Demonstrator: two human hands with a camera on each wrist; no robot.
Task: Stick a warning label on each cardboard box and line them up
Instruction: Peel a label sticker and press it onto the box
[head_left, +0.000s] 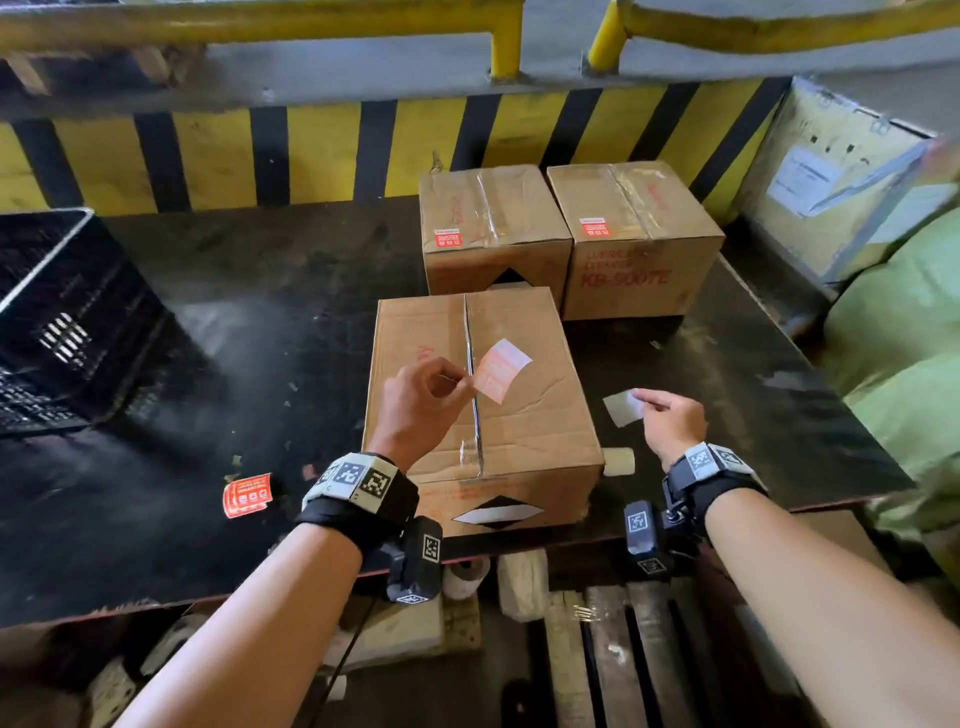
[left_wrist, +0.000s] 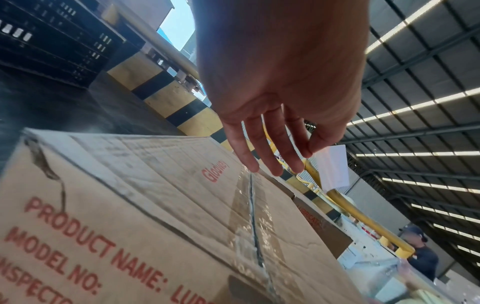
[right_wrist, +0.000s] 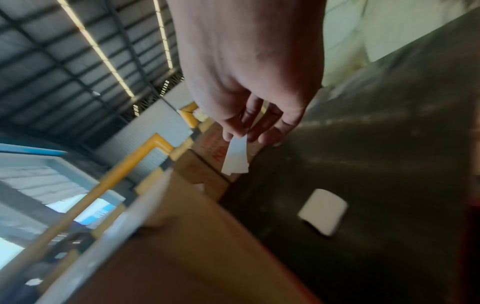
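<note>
Head view: label held above nearest box.
Left hand (head_left: 418, 410) pinches warning label (head_left: 501, 375) over cardboard box (head_left: 524, 415); right hand (head_left: 672, 421) pinches backing paper (head_left: 623, 408) beside it.

Directly beneath the left hand's fingers (head_left: 451, 378) stood the near brown cardboard box (head_left: 524, 415), its taped top filling that space. Beyond those fingers two more brown cardboard boxes (head_left: 493, 223) (head_left: 634, 228) sat side by side, touching, backed by the yellow-and-black striped barrier (head_left: 322, 150). Far to their left the black slatted plastic crate (head_left: 62, 322) walled off that end, with bare dark bench (head_left: 249, 338) between. Under the right hand's fingers (head_left: 655, 401) a strip of bench lay free, bounded further right by pale green sacks (head_left: 898, 338). A small white paper backing (right_wrist: 323, 211) lay there.
</note>
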